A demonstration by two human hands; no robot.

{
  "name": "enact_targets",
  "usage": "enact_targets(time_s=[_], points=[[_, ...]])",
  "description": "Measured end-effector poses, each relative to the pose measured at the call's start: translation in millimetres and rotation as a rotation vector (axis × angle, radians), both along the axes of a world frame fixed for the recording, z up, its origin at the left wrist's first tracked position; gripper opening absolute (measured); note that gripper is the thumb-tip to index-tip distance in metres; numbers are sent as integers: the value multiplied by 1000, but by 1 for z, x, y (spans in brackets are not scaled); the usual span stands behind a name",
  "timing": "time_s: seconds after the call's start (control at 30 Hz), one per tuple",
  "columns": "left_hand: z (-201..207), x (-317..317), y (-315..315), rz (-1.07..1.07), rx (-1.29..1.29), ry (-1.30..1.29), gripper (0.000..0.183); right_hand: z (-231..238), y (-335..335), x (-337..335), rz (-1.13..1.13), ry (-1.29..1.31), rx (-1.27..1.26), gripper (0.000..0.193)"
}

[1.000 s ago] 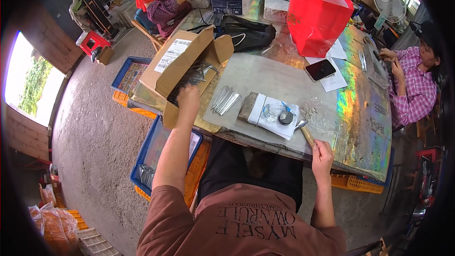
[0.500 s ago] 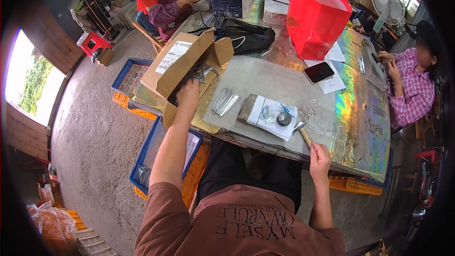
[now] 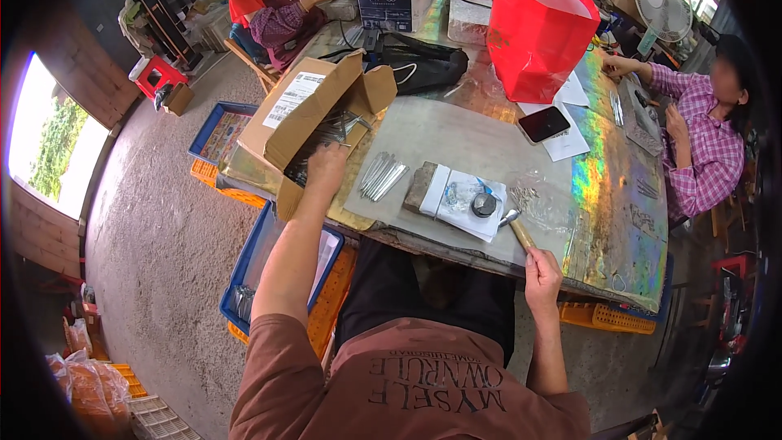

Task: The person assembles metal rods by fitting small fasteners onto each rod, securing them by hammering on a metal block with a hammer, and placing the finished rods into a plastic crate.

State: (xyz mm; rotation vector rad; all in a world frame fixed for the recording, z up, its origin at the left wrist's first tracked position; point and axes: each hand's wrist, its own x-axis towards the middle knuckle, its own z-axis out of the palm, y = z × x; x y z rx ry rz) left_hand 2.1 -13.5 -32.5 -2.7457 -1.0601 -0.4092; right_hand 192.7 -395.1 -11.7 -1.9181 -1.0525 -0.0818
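Observation:
My left hand [image 3: 327,167] is at the mouth of an open cardboard box [image 3: 281,118], its fingers closed by a thin metal rod [image 3: 345,145] that sticks out at the fingertips. Many more slim metal pieces [image 3: 334,124] lie inside that box. In my right hand [image 3: 542,277] is the wooden handle of a small hammer [image 3: 521,233], its metal head close to the table. Left of the hammer head, a round dark block [image 3: 485,205] rests on a white pad [image 3: 464,224] laid over a stone slab [image 3: 421,187]. A row of silvery rods [image 3: 384,177] lies between box and slab.
A phone [image 3: 543,125] lies on papers beside a tall red bag [image 3: 538,33]. A black bag [image 3: 423,61] sits behind the box. Two people work at the table, one far left, one at right. Blue trays [image 3: 244,277] stand at lower left.
My left hand has drawn back slightly toward me from the box's contents, and a rod now shows at its fingers. My right hand still holds the hammer. The person at right has reached an arm out.

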Motion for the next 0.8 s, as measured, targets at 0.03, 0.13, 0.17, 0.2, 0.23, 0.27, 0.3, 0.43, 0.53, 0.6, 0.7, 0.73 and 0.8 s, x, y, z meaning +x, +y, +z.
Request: enact_targets(time_s=[0.03, 0.13, 0.17, 0.2, 0.23, 0.27, 0.3, 0.43, 0.53, 0.6, 0.7, 0.73, 0.8], points=[[4, -1, -4, -43, 25, -4, 10, 0, 0, 0, -2, 0, 0, 11], [5, -2, -10, -99, 74, -13, 10, 1, -1, 0, -3, 3, -11, 11], [5, -2, -11, -111, 99, -17, 10, 1, -1, 0, -2, 2, -13, 11], [4, -3, -10, -111, 99, -17, 10, 1, 0, 0, 0, 0, -15, 11], [5, -3, -10, -132, 110, -32, 9, 1, 0, -1, 1, 0, -15, 11], [5, -4, -10, -154, 121, -46, 8, 1, 0, -1, 3, -5, -15, 11], [5, -4, -10, -153, 120, -47, 8, 1, 0, -1, 5, -9, -15, 11], [11, -2, -14, -176, 119, -108, 7, 1, 1, -3, 4, -5, -8, 11], [15, -1, -18, -219, 82, -319, 11, 3, 2, -5, -3, -22, 4, 11], [17, 1, -27, -262, 47, -485, 13, 5, 3, -6, 8, -17, 13, 10], [30, 10, -63, -124, -411, -837, 11, 7, 4, -7, 9, -5, 15, 10], [36, 12, -74, -148, -724, -1039, 8, 7, 5, -8, 18, -9, 48, 10], [45, 15, -97, -204, -1168, -1274, 8, 8, 9, -11, 28, 39, 49, 11]])
